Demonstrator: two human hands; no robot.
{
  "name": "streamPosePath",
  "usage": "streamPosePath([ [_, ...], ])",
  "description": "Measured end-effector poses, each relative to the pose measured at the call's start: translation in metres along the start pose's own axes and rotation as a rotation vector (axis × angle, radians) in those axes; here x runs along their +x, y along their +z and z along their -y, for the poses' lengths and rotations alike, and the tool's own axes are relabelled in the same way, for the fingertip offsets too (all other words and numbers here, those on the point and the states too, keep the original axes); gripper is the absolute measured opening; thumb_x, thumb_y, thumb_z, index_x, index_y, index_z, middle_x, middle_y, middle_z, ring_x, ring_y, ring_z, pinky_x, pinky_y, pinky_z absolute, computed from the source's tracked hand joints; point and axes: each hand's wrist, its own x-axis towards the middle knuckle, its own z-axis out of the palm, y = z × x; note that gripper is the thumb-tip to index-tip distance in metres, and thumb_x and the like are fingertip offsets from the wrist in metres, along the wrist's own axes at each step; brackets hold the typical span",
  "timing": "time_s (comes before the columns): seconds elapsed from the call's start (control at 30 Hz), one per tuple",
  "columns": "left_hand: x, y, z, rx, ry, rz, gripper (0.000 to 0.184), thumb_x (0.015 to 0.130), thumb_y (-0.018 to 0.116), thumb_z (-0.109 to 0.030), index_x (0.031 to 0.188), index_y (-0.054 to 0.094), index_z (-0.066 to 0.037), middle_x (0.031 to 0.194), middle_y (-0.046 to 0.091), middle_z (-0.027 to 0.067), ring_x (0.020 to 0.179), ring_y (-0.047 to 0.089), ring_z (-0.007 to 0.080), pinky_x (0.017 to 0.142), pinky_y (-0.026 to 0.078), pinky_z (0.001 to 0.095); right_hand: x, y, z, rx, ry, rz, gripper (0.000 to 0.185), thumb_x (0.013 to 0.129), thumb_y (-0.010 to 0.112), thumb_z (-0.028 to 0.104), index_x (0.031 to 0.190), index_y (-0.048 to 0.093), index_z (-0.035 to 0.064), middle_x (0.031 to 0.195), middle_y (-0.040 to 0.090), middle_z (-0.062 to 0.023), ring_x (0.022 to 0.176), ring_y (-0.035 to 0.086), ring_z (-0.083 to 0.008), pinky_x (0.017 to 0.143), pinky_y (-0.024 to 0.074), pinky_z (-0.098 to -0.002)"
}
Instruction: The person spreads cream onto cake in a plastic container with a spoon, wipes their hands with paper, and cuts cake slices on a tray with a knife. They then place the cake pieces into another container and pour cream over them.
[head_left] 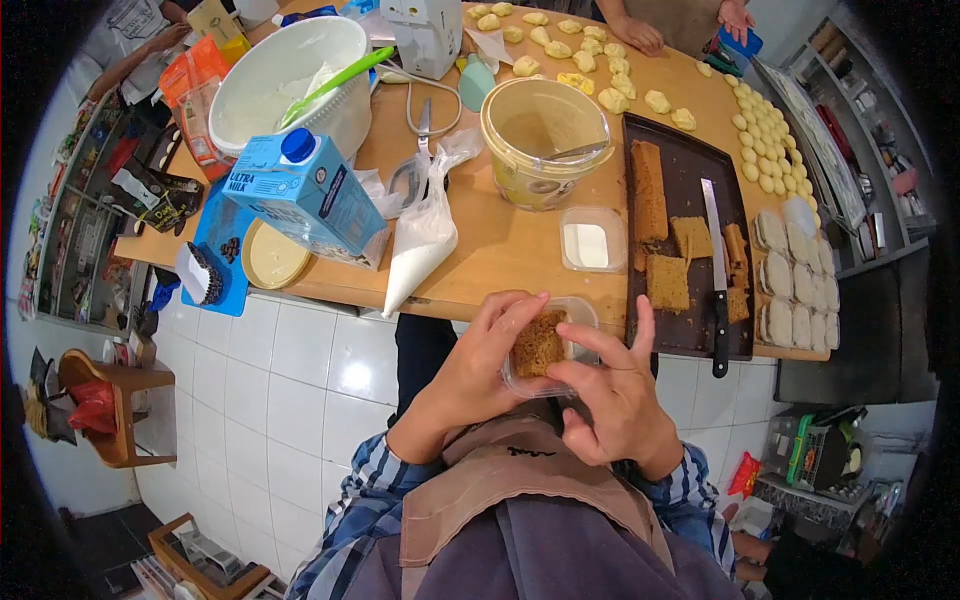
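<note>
In the head view, use the baking tray [690, 338] as reference. Nearer to you and left of it, your left hand [468, 362] has its fingers closed around a clear plastic cup [588, 312]; your right hand [622, 392] pinches the brown cake piece [538, 345] at the cup's opening. Progress, as judged: cake cutting is partly done, with a long cake block [648, 190] and cut pieces [668, 284] on the tray beside the knife [719, 262]. A second cup [586, 246], just left of the tray, contains a white filling. Remaining: seat the held piece; portion the remaining cake.
</note>
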Motion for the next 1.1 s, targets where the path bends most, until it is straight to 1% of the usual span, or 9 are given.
streamPosePath([
  [0.07, 0.0, 0.0, 0.001, -0.006, -0.009, 0.009, 0.08, 0.062, 0.081, -0.01, 0.131, 0.041, -0.002, 0.118, 0.047, 0.0188, 0.108, 0.05, 0.0336, 0.09, 0.044, 0.037, 0.001, 0.004, -0.001, -0.016, 0.009, 0.017, 0.039, 0.058, 0.057, 0.015, 0.095, 0.058, 0.0051, 0.078, 0.063, -0.0091, 0.113, 0.051, -0.0246, 0.098, 0.0069, -0.0729],
  [0.17, 0.001, 0.0, 0.002, -0.012, -0.012, 0.008, 0.081, 0.061, 0.081, -0.009, 0.131, 0.041, -0.002, 0.119, 0.047, 0.0189, 0.109, 0.049, 0.034, 0.09, 0.044, 0.0373, 0.002, -0.002, 0.001, 0.034, 0.005, -0.016, 0.039, 0.057, 0.058, 0.016, 0.095, 0.058, 0.0049, 0.08, 0.063, -0.0099, 0.113, 0.051, -0.025, 0.098, 0.0067, -0.0735],
  [0.27, 0.0, 0.0, 0.002, -0.013, -0.003, 0.021, 0.082, 0.061, 0.081, -0.008, 0.132, 0.04, -0.002, 0.12, 0.046, 0.019, 0.11, 0.049, 0.0347, 0.09, 0.044, 0.0376, 0.002, 0.004, 0.0, 0.038, -0.016, 0.032, 0.04, 0.058, 0.058, 0.016, 0.096, 0.058, 0.0052, 0.084, 0.064, -0.0113, 0.113, 0.051, -0.0254, 0.098, 0.0068, -0.0735],
  [0.47, 0.001, 0.0, 0.002, -0.049, -0.021, 0.028, 0.084, 0.058, 0.08, -0.005, 0.132, 0.04, -0.002, 0.119, 0.046, 0.0191, 0.109, 0.049, 0.0352, 0.09, 0.044, 0.0377, 0.006, 0.002, 0.001, 0.09, -0.014, -0.011, 0.043, 0.058, 0.06, 0.017, 0.099, 0.057, 0.0061, 0.094, 0.062, -0.0157, 0.114, 0.051, -0.026, 0.098, 0.0068, -0.0735],
  [0.7, 0.003, 0.001, 0.003, -0.065, -0.014, 0.025, 0.084, 0.058, 0.078, -0.002, 0.132, 0.04, -0.002, 0.118, 0.046, 0.0189, 0.107, 0.05, 0.035, 0.089, 0.044, 0.0372, 0.01, 0.01, 0.002, 0.116, -0.029, -0.013, 0.044, 0.059, 0.06, 0.016, 0.101, 0.057, 0.0065, 0.092, 0.063, -0.0138, 0.116, 0.049, -0.0257, 0.097, 0.0067, -0.074],
  [0.87, 0.002, 0.002, 0.005, -0.036, -0.033, 0.032, 0.085, 0.058, 0.079, -0.004, 0.133, 0.039, -0.002, 0.117, 0.046, 0.0182, 0.107, 0.05, 0.0342, 0.091, 0.044, 0.0374, 0.008, 0.015, 0.0, 0.086, -0.026, 0.005, 0.045, 0.06, 0.059, 0.017, 0.104, 0.057, 0.0061, 0.091, 0.065, -0.01, 0.115, 0.05, -0.0269, 0.098, 0.006, -0.0724],
  [0.97, 0.002, 0.0, 0.004, -0.017, -0.088, 0.024, 0.086, 0.059, 0.081, -0.006, 0.134, 0.038, -0.002, 0.117, 0.047, 0.0178, 0.107, 0.05, 0.0331, 0.091, 0.043, 0.0373, 0.003, -0.005, -0.006, 0.072, 0.015, -0.073, 0.046, 0.061, 0.058, 0.018, 0.105, 0.056, 0.0057, 0.09, 0.066, -0.0079, 0.115, 0.051, -0.0286, 0.101, 0.0047, -0.0692],
  [1.07, 0.0, -0.001, 0.008, -0.018, -0.123, 0.025, 0.09, 0.059, 0.082, -0.008, 0.135, 0.034, -0.001, 0.117, 0.047, 0.0177, 0.106, 0.051, 0.0323, 0.091, 0.043, 0.0372, 0.004, -0.019, -0.009, 0.008, 0.091, -0.216, 0.049, 0.061, 0.057, 0.019, 0.108, 0.056, 0.0049, 0.095, 0.065, -0.0083, 0.114, 0.051, -0.0298, 0.103, 0.0036, -0.0667],
  [1.1, -0.001, 0.0, 0.009, -0.024, -0.129, 0.031, 0.091, 0.059, 0.082, -0.008, 0.136, 0.033, -0.001, 0.117, 0.047, 0.0177, 0.106, 0.051, 0.0321, 0.091, 0.043, 0.0372, 0.004, -0.018, -0.011, 0.005, 0.085, -0.177, 0.051, 0.062, 0.057, 0.02, 0.11, 0.056, 0.0037, 0.097, 0.065, -0.0098, 0.116, 0.05, -0.0301, 0.102, 0.0033, -0.0676],
])
